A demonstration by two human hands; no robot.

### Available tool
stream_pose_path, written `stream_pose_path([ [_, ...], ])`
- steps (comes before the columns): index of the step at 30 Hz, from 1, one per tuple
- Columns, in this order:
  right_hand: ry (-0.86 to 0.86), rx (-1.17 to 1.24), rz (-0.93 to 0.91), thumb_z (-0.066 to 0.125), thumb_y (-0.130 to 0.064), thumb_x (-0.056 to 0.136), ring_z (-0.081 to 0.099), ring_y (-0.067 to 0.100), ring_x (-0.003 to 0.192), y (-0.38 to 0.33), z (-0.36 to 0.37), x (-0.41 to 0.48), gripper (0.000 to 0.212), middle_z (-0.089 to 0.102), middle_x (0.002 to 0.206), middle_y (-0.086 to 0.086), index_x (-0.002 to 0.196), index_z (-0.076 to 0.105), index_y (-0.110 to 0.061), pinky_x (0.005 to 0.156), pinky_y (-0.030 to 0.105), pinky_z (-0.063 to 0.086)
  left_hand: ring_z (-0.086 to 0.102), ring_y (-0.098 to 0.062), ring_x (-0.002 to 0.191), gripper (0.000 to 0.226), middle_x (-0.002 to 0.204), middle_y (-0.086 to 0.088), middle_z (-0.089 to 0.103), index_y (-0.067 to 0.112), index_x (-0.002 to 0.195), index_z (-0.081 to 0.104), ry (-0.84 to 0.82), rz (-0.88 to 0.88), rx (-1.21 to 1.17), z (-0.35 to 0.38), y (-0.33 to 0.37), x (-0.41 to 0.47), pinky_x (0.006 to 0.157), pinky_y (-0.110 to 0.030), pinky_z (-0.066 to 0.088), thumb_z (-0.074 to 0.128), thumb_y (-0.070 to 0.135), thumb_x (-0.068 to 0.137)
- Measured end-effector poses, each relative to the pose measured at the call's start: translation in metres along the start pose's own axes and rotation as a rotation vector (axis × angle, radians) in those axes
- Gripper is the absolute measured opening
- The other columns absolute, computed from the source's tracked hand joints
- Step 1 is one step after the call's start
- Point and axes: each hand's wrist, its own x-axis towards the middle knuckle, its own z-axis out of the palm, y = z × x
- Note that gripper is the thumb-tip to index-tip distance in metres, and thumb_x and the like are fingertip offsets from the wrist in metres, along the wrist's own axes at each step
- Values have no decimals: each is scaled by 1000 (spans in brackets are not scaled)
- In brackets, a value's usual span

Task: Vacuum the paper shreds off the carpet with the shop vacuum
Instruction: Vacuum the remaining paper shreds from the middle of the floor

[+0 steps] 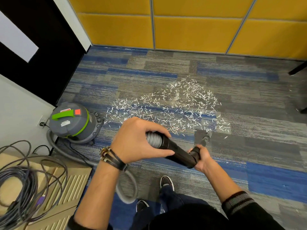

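1. Setting: blue-grey striped carpet [252, 146] in a room corner, with yellow padded wall panels [191, 30] beyond.
2. White paper shreds [166, 112]: loose band ahead of both hands, long axis approx. left–right, far end curving away ahead of the right hand. Largely uncleared.
3. Grip, left hand [141, 141]: fingers wrapped round the joint where grey ribbed hose [126, 188] meets black plastic tube [177, 151].
4. Grip, right hand [201, 159]: curled round the tube's bent end. Grey nozzle [206, 136] sits just ahead of it, at the band's near edge.
5. Grey-and-green shop vacuum canister [73, 122]: left of the left hand, beside the band's left end.
6. Judgement: right hand is nearer the nozzle, so it steers. Next stroke prob. goes fwd into the band, then sideways.
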Motion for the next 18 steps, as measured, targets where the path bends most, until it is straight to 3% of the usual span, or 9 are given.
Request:
stream_pose_path([
  [4,-33,-4,-12,43,-29,99,46,18,51,10,4,-6,24,49,54,6,83,40,-12,60,29,43,71,6,79,33,83,27,75,40,89,82,-14,26,-4,-8,11,-7,77,-28,59,92,56,63],
  [9,-24,50,7,44,-33,99,47,19,50,27,-21,-15,28,49,55,6,81,41,-12,58,29,42,73,-2,77,33,83,25,75,37,89,82,-60,63,-62,-5,16,-21,74,-34,60,92,54,63],
  [15,17,-5,29,47,-32,97,51,21,47,46,-50,-37,29,52,54,7,78,46,-9,63,31,42,72,4,77,32,83,26,76,36,90,83,-20,118,-72,0,32,-52,75,-29,60,92,53,65],
  [18,41,-75,-32,48,-29,97,54,22,43,39,-56,-49,27,55,54,8,77,47,-11,58,27,48,72,6,80,35,87,25,77,35,95,83,19,122,-90,8,37,-63,78,-28,59,93,52,66],
])
